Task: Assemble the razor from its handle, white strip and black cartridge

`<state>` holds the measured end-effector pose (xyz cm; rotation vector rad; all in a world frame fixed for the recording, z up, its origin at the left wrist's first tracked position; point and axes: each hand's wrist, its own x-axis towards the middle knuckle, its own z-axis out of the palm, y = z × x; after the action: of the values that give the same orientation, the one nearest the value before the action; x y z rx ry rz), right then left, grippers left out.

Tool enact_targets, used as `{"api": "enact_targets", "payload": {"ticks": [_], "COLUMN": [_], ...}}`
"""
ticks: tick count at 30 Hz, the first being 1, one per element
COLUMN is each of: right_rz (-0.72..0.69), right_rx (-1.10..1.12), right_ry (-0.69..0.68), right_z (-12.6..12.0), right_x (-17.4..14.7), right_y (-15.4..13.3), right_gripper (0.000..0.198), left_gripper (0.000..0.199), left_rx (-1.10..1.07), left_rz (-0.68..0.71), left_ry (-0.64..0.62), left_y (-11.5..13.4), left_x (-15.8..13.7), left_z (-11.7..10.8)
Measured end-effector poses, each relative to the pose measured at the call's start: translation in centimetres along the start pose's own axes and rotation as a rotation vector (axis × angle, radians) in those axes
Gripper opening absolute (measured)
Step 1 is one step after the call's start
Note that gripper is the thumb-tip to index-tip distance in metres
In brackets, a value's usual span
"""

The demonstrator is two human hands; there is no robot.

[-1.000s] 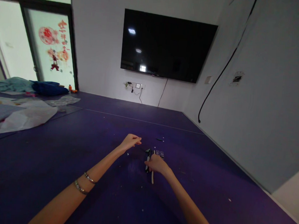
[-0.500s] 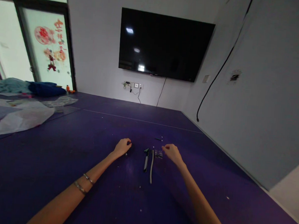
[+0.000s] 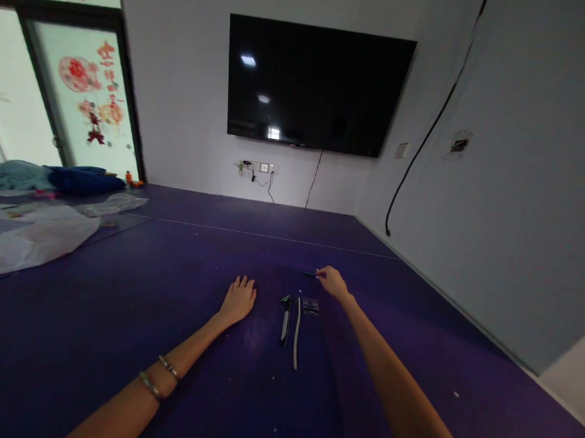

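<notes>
My left hand [image 3: 239, 299] rests flat on the purple surface [image 3: 200, 386] with its fingers spread and nothing in them. Farther out, the fingertips of my right hand [image 3: 333, 282] are pinched together at the right end of a small dark stick-like piece [image 3: 309, 274], by tiny white specks. What they hold, if anything, is too small to make out. Between the hands lies a razor [image 3: 285, 326] with a grey and black handle. A pale thin tube-like strip [image 3: 296, 343] lies beside it, and right of its top end is a small clear-and-dark packet [image 3: 311, 306].
White plastic sheeting [image 3: 45, 235] and blue cloth [image 3: 85, 180] lie at the far left. A black cable [image 3: 417, 151] hangs along the right wall. A television [image 3: 316, 87] is mounted on the wall ahead, above sockets [image 3: 265, 168]. Small white bits dot the surface.
My left hand has gone from curled fingers to lying flat and spread. My right hand has moved away from me, from beside the packet to the dark stick-like piece.
</notes>
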<state>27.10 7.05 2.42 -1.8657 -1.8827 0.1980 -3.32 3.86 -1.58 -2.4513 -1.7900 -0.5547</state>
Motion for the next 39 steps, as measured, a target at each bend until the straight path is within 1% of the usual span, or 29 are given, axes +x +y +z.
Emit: {"api": "enact_targets", "payload": {"ticks": [7, 12, 17, 23, 29, 33, 36, 39], "right_rz": [-0.029, -0.038, -0.036, -0.054, -0.056, -0.087, -0.13, -0.185], "right_rx": [-0.023, -0.057, -0.101, -0.119, -0.057, 0.021, 0.083, 0.139], "right_ry": [-0.019, -0.046, -0.035, -0.008, 0.033, 0.076, 0.118, 0.156], "right_z": [1.4, 2.1, 2.4, 2.5, 2.7, 2.6, 1.9, 0.8], "right_x": [1.6, 2.3, 2.4, 2.1, 1.9, 1.7, 1.2, 0.3], "right_y": [0.7, 0.9, 0.9, 0.6, 0.6, 0.5, 0.1, -0.5], "right_gripper": [0.027, 0.023, 0.02, 0.02, 0.017, 0.016, 0.016, 0.017], "left_gripper": [0.045, 0.044, 0.042, 0.042, 0.041, 0.041, 0.041, 0.04], "left_rx": [0.02, 0.05, 0.089, 0.076, 0.067, 0.048, 0.03, 0.018], "left_rz": [0.001, -0.001, -0.01, -0.014, -0.021, -0.012, -0.011, -0.009], "left_ry": [-0.007, 0.006, 0.022, 0.022, 0.018, 0.024, 0.03, 0.042], "left_y": [0.1, 0.2, 0.3, 0.3, 0.4, 0.3, 0.3, 0.2], "left_x": [-0.2, -0.2, -0.2, -0.3, -0.2, -0.2, -0.2, -0.1], "left_z": [-0.2, -0.1, 0.1, -0.1, -0.3, -0.3, -0.3, -0.2]}}
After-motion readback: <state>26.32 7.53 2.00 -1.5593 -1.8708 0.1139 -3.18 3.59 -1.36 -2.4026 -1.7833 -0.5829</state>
